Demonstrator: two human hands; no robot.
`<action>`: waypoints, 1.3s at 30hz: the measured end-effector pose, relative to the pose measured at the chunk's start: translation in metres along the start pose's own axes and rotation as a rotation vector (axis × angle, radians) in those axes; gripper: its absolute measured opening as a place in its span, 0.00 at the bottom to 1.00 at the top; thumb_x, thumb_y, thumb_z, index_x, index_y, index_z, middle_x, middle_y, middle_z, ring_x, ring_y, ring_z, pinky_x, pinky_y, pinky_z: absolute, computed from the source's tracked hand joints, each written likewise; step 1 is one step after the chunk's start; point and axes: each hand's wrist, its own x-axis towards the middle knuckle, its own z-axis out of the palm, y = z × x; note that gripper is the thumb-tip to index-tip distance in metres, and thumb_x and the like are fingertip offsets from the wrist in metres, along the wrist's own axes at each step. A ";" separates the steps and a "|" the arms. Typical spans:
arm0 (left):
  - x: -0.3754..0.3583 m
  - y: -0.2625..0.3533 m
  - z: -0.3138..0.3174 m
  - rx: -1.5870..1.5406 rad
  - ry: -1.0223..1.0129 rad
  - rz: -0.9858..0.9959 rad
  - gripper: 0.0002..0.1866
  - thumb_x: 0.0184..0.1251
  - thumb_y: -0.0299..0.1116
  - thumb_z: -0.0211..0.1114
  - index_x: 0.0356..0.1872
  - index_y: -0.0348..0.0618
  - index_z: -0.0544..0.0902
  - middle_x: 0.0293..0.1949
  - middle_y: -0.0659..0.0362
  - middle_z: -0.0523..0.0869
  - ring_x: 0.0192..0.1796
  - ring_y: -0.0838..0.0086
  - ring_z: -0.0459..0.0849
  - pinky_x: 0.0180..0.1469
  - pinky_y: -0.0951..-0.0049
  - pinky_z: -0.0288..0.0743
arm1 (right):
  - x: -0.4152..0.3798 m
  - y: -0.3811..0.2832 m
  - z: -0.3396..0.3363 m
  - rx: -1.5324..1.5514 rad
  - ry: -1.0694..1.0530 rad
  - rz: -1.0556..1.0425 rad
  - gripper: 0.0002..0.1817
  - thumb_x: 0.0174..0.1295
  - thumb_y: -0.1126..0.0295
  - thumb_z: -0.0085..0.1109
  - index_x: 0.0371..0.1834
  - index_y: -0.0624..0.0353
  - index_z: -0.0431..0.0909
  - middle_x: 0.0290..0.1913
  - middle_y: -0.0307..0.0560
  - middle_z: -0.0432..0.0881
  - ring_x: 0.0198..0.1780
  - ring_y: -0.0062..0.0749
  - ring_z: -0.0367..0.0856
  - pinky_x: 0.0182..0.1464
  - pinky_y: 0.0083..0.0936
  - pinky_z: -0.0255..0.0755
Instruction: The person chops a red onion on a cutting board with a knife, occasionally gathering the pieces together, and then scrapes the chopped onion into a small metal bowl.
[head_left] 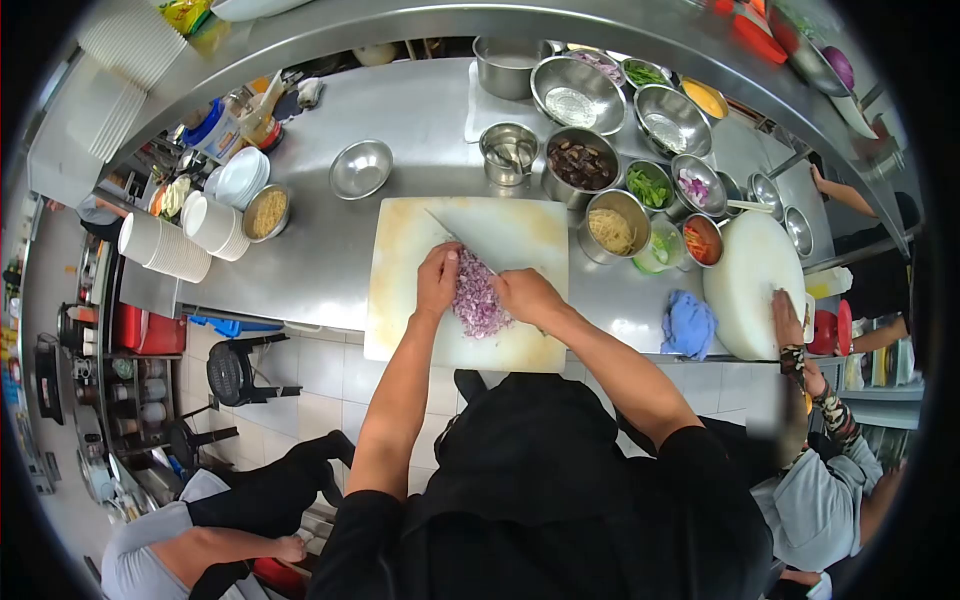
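Knife (441, 223) sits clenched in my right hand (530, 298), chopped purple onion (481, 303) just left of it. Beyond lies my left hand (438, 278); its hold I cannot tell.

The chopped onion (482, 302), purple and white, lies in one loose pile on the pale cutting board (408, 325). The knife (443, 226) is slanted at its far side, the tip pointing far left.

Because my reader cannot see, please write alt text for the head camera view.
A person's right hand holds a knife at a pile of chopped purple onion on a white cutting board, with the left hand by the knife. Metal bowls, several holding food, stand mostly beyond and to the right.
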 end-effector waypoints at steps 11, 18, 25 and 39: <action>-0.039 0.009 0.021 0.063 0.391 -0.069 0.28 0.81 0.43 0.41 0.66 0.27 0.70 0.66 0.39 0.73 0.69 0.48 0.70 0.73 0.60 0.58 | -0.035 -0.038 0.005 0.141 0.060 0.057 0.25 0.73 0.58 0.44 0.31 0.69 0.81 0.32 0.68 0.82 0.36 0.68 0.81 0.44 0.52 0.74; -0.045 0.009 0.023 0.136 0.496 -0.066 0.30 0.81 0.46 0.39 0.65 0.25 0.70 0.67 0.36 0.71 0.68 0.42 0.69 0.72 0.55 0.59 | -0.016 -0.038 0.031 0.169 -0.056 0.085 0.24 0.74 0.58 0.44 0.32 0.67 0.80 0.33 0.68 0.82 0.39 0.66 0.81 0.44 0.53 0.73; -0.056 0.000 0.015 0.201 0.594 -0.131 0.30 0.81 0.45 0.37 0.67 0.26 0.68 0.67 0.37 0.71 0.70 0.42 0.68 0.73 0.55 0.59 | -0.016 -0.055 0.044 0.169 -0.009 0.027 0.23 0.74 0.58 0.45 0.32 0.67 0.80 0.32 0.70 0.81 0.38 0.67 0.80 0.43 0.54 0.73; -0.056 0.003 0.014 0.225 0.539 -0.122 0.29 0.82 0.43 0.37 0.67 0.26 0.68 0.67 0.37 0.71 0.69 0.44 0.68 0.72 0.56 0.60 | -0.012 -0.032 0.046 0.156 0.115 0.026 0.24 0.74 0.59 0.44 0.28 0.68 0.79 0.29 0.66 0.82 0.36 0.66 0.81 0.41 0.53 0.73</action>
